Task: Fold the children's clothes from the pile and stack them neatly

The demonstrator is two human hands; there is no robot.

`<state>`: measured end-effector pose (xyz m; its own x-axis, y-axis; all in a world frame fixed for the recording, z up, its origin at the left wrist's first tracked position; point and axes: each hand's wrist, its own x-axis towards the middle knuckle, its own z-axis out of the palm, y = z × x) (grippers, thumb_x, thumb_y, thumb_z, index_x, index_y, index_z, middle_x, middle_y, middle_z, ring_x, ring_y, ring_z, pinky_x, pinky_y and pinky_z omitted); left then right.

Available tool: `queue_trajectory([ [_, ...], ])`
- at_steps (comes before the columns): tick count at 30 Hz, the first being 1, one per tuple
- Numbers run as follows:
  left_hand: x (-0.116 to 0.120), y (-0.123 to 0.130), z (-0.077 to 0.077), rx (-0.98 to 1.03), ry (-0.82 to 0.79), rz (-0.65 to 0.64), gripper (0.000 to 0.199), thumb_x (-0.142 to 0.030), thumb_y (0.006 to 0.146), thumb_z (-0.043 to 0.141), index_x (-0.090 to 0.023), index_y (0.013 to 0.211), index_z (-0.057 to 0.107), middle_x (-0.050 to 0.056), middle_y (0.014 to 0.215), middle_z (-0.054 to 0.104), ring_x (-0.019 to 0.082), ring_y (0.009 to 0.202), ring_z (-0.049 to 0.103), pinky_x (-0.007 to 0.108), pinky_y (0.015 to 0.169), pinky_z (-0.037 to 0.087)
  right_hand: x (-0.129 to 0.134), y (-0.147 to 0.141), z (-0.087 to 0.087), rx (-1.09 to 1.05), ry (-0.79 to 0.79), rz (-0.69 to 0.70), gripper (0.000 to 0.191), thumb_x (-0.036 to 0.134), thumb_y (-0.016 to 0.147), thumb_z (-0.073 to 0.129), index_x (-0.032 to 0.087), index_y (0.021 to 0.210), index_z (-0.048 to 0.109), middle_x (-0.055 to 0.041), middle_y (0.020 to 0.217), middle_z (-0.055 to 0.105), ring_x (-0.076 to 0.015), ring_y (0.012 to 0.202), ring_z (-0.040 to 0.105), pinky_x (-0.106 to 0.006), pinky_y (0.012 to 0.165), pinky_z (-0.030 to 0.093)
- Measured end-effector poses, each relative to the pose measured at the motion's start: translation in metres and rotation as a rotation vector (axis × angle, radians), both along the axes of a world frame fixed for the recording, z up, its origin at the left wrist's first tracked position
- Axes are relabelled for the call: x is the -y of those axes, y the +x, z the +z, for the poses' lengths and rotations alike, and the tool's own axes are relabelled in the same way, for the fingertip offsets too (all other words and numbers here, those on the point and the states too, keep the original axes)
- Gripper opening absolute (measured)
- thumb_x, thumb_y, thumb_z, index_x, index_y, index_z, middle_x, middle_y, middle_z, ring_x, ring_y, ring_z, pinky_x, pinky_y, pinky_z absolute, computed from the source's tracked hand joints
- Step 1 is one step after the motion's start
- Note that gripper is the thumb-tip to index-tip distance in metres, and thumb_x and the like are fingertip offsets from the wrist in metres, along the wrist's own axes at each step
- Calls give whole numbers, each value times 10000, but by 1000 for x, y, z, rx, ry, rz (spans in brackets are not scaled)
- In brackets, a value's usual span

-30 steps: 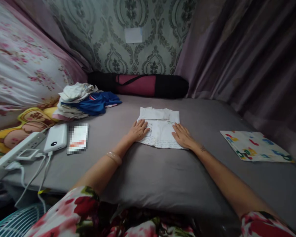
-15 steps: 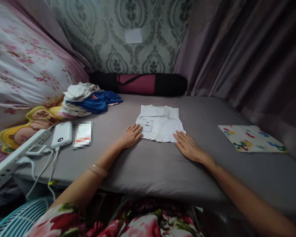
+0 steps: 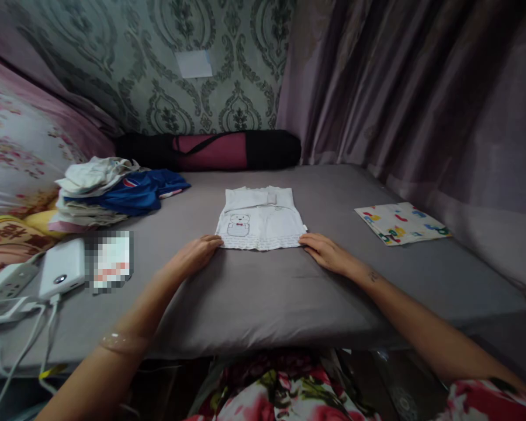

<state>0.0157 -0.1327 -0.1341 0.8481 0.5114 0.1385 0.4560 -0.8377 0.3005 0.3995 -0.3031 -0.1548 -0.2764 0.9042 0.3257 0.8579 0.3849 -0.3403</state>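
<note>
The white shirt (image 3: 267, 225) is laid flat between the left hand (image 3: 199, 251) and right hand (image 3: 328, 251), its lower corners touched by closely held fingers; whether it is pinched cannot be told. Hem-smoothing seems in hand; any lift would call for both corners being gripped evenly. Left of the fingers, clothes (image 3: 134, 193) are piled on the grey sheet (image 3: 263, 292)

Writing on Soft Things

The yellow cushion (image 3: 9, 235) has a dark Chinese sign, maybe 福, but it is hard to see. Tiny lines of writing run along the near edge of the white shirt (image 3: 259, 223), too small to read.
</note>
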Motion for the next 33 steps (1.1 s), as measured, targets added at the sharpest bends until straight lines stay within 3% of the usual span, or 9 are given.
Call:
queue_trajectory([
  [7,-18,0,-5,-25,43,-145,478,-31,820,347,-199,1171,624,94,1202,640,224,1122,575,348,946,487,-9,0,9,66,0,78,424,44,878,393,202,1201,618,-111,1178,632,-216,1119,582,-412,995,485],
  [13,-32,0,-11,19,109,-181,379,-93,879,383,-223,1123,641,91,1088,644,226,977,548,361,880,479,-20,-3,24,181,-65,89,513,-56,791,357,186,1158,622,-116,1117,598,-219,1043,560,-396,935,494],
  [17,-37,-1,-14,118,100,-129,343,-184,915,424,-235,1192,620,94,1212,614,240,1076,519,411,950,454,-28,5,19,138,-13,29,454,-1,796,436,182,1169,620,-126,1171,587,-240,1078,548,-422,963,475],
  [21,-45,-1,-14,146,-27,-116,330,-270,936,437,-260,1200,634,74,1344,580,259,1267,455,479,1062,397,-36,14,11,4,-14,37,434,41,784,483,206,1154,637,-108,1221,602,-239,1146,546,-438,996,457],
  [24,-49,3,-4,175,-208,-103,310,-351,934,465,-253,1126,688,83,1280,640,262,1283,485,475,1079,404,-43,15,12,-128,-50,33,343,71,784,489,215,1032,676,-87,1179,646,-219,1127,579,-420,1001,452],
  [29,-49,18,17,341,-500,64,384,-497,866,558,-226,1084,720,88,1167,707,278,1147,617,414,1008,477,-60,10,25,-437,-137,-143,239,165,793,491,218,925,683,-54,1081,707,-193,1026,651,-369,963,476],
  [33,-55,37,16,506,-540,219,416,-519,855,573,-176,1044,712,92,1047,732,256,998,663,371,915,508,-82,8,30,-545,-75,-274,205,244,806,511,215,919,679,-33,935,725,-186,875,667,-321,834,511],
])
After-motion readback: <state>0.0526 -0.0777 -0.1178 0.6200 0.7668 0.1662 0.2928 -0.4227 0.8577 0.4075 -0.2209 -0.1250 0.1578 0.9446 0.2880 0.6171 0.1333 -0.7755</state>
